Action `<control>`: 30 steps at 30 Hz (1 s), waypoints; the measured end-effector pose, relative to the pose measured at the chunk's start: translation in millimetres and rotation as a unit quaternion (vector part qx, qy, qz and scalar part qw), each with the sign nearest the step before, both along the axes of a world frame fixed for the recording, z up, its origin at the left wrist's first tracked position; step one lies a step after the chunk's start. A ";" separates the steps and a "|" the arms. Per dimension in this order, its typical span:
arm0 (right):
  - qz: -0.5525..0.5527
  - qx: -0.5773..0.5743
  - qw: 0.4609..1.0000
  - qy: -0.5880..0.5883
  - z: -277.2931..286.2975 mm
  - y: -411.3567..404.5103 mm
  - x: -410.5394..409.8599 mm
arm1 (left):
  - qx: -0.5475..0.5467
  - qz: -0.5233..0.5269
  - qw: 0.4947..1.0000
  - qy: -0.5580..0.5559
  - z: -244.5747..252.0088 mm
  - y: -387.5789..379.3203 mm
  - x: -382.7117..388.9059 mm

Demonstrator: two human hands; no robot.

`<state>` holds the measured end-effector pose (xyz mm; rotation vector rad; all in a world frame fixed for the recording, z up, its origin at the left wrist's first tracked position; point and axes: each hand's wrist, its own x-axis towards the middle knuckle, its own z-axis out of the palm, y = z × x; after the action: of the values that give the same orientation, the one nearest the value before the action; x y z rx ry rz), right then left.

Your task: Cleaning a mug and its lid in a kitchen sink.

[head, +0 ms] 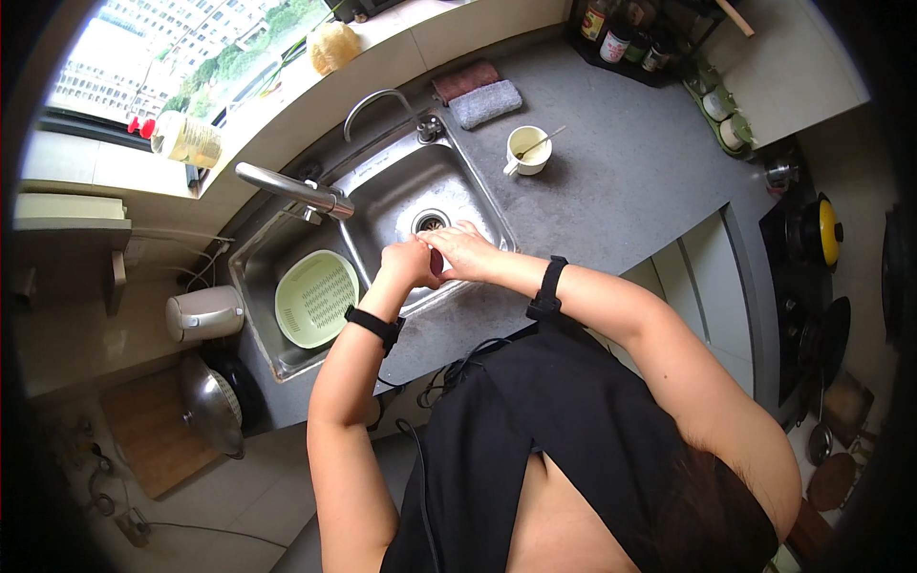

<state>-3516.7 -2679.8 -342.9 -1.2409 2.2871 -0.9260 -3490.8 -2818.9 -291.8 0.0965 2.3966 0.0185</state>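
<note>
Both of my hands meet over the near edge of the right basin of a stainless steel double sink (380, 208). Between them is a small dark reddish-purple object (436, 263), mostly hidden by the fingers; its kind cannot be told. My left hand (410, 262) is curled around its left side. My right hand (466, 251) lies against it from the right, fingers stretched over the top. Just beyond the fingers is the basin's drain (433, 220). A pale green plastic colander basket (319, 301) sits in the left basin.
A faucet (294, 189) rises at the sink's back left, a thin curved spout (380, 94) farther right. On the grey counter are a white mug (529, 149) with a spoon and two folded cloths (486, 104). An electric kettle (205, 314) stands left of the sink; seasoning bottles (616, 43) stand back right.
</note>
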 end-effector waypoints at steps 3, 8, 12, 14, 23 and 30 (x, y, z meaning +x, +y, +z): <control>-0.052 -0.096 0.992 0.062 1.2 6.2 -1.7 | -0.024 0.000 0.996 0.082 14.4 3.1 -2.3; 0.040 0.111 0.993 0.004 4.8 10.3 -6.7 | 0.019 0.066 0.997 -0.037 -44.4 -35.3 9.7; 0.005 0.127 0.992 -0.008 -5.8 31.5 -21.0 | -0.076 0.051 0.996 0.008 -54.6 -30.3 14.3; 0.020 0.235 0.971 0.043 -9.0 41.4 -37.1 | -0.121 -0.045 0.991 -0.037 -57.0 -27.4 7.8; -0.291 0.187 0.937 -0.037 -15.1 133.7 -83.4 | -0.007 -0.038 0.976 0.213 -20.1 39.5 -49.8; -0.349 0.086 0.931 -0.061 -41.7 148.1 -139.1 | -0.011 0.004 0.971 0.237 -16.9 57.7 -96.8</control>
<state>-3655.9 -2531.7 -384.6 -0.2607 2.6698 -0.9478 -3587.6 -2761.2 -308.7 0.0868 2.8754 -0.0314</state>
